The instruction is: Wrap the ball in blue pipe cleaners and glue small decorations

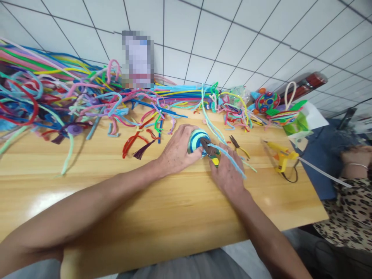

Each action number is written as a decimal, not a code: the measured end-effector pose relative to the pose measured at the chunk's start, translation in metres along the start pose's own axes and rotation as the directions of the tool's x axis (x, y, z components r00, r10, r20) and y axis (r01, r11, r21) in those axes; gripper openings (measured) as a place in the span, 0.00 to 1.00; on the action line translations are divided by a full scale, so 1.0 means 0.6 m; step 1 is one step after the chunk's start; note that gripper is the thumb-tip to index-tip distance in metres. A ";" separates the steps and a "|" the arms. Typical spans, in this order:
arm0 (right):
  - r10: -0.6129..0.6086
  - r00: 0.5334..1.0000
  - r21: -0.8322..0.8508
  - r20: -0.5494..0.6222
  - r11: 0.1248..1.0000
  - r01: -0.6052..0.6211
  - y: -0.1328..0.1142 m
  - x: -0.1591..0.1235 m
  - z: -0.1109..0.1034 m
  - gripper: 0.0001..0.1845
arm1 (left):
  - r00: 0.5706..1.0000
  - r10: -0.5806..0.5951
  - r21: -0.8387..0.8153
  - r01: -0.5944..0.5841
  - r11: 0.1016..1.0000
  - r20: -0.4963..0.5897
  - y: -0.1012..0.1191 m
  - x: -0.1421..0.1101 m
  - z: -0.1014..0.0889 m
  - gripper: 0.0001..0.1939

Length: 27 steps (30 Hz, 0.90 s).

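Note:
My left hand point(181, 149) grips a round piece of coiled pipe cleaner point(197, 140), striped in blue, white and pale green. My right hand point(229, 170) is closed on pliers with dark jaws point(208, 147) and a yellow-green handle point(215, 161). Those jaws lie against the right side of the coiled piece; whether they bite on it I cannot tell. From there a light blue pipe cleaner point(232, 159) runs out over my right hand. Pale green and blue strands point(209, 123) rise behind it. Just beyond my right hand lies a second pair of pliers point(238, 146) with yellow handles.
A yellow glue gun point(279, 155) with a long glue stick lies at the table's right. Tangled pipe cleaners point(95, 100) spread along the wall side. A dark red tassel point(143, 150) is left of my hands. Another person's arm point(356, 162) shows at far right.

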State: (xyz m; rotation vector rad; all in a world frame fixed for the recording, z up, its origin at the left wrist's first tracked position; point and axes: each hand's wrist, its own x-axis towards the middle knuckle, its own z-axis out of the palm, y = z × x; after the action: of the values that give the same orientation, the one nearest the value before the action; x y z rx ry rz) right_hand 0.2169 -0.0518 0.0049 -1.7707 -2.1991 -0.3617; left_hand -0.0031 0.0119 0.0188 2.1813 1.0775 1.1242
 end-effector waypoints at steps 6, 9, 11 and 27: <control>0.091 0.995 0.060 0.048 0.994 -0.093 -0.010 -0.009 0.002 0.36 | 0.999 -0.024 -0.025 0.023 0.999 -0.035 -0.001 0.000 0.004 0.23; 0.109 0.993 0.088 0.042 0.990 -0.112 0.002 -0.008 0.007 0.37 | 0.998 -0.040 -0.034 0.038 0.999 -0.048 -0.004 0.000 0.005 0.22; 0.110 0.993 0.084 0.039 0.990 -0.113 0.017 -0.005 0.004 0.36 | 0.997 -0.066 -0.040 0.064 0.997 -0.051 -0.006 0.000 0.005 0.22; 0.048 0.981 0.015 0.186 0.999 -0.051 0.069 -0.057 -0.058 0.37 | 0.984 -0.172 -0.107 0.168 0.980 -0.036 0.001 0.003 0.001 0.21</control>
State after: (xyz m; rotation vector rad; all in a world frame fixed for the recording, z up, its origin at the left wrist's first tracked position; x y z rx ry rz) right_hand 0.2664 -0.0872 0.0247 -1.9149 -2.2680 -0.1689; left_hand -0.0018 0.0129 0.0196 1.9526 1.1739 1.1303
